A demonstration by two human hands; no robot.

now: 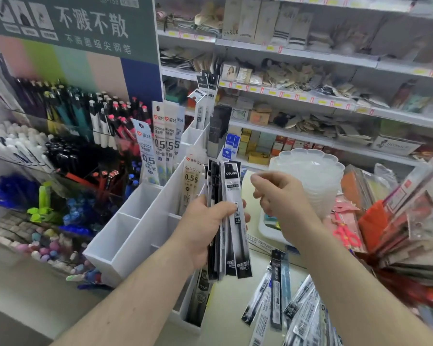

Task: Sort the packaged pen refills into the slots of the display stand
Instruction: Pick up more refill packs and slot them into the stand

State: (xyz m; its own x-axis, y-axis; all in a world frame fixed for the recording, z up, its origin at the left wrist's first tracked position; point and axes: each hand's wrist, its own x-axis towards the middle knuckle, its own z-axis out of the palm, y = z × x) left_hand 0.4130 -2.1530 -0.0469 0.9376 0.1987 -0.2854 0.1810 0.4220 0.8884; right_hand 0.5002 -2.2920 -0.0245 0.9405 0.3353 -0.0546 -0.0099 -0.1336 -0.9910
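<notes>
The person stands at a shop counter (pixel 225 305) with a pale cream top, hemmed in by stock on every side. The left hand (pixel 205 228) grips a fanned bundle of black-and-white refill packs (pixel 231 221), fingers wrapped round their middle and thumb across the front, holding them upright over the white display stand (pixel 135 228). The right hand (pixel 278 193) hovers just beside the bundle's top, holding nothing, its fingers loosely curled with thumb and forefinger nearly meeting. The stand's near slots on the left side sit bare; farther back, white 0.5 refill packs (pixel 160 143) stand upright in its compartments, and taller black-topped packs (pixel 205 101) rise from the rear slot. More loose refill packs (pixel 285 305) lie scattered on the counter at lower right. Behind the stand a tiered pen rack (pixel 68 121) holds rows of pens under a green poster (pixel 85 23) with Chinese lettering. White wall shelves (pixel 310 56) run across the back, crowded with small boxed goods and yellow price tags. A stack of clear scalloped plastic dishes (pixel 310 168) sits beyond the right hand.
</notes>
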